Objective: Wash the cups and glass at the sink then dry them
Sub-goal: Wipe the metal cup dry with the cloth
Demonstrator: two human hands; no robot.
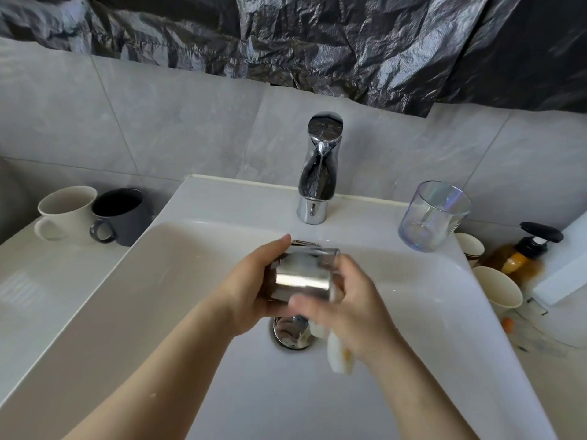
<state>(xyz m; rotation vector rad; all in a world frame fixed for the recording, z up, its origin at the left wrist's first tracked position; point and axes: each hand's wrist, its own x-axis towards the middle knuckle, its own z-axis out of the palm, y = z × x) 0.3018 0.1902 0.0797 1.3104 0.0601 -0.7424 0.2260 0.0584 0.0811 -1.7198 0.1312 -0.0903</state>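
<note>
As the white sink (197,281) takes up most of my feed, I log it first; basin opens toward 6, faucet (317,173) at 12 on the back rim; white mug (65,211) and dark mug (122,217) stand touching on the counter at 9; clear glass (432,214) upright on the rim at 2, well apart from both hands. Left hand (251,290), forearm running from 7, is clamped round the steel cup (298,277), thumb over the top; cup is held at basin centre above the drain (290,335), clear of the porcelain. Cup lies on its side; long axis about 9 to 3; mouth looks to face 3, toward the right hand (352,303), though motion blur leaves me unsure. Right hand sits just at 3 of the cup, touching its end, closed on a pale sponge (339,357) that hangs toward 6; fingers smeared. My read: scrubbing step, early in the task; next stroke turns on the sponge entering along that 9-to-3 axis; right hand is nearer the mouth.
</note>
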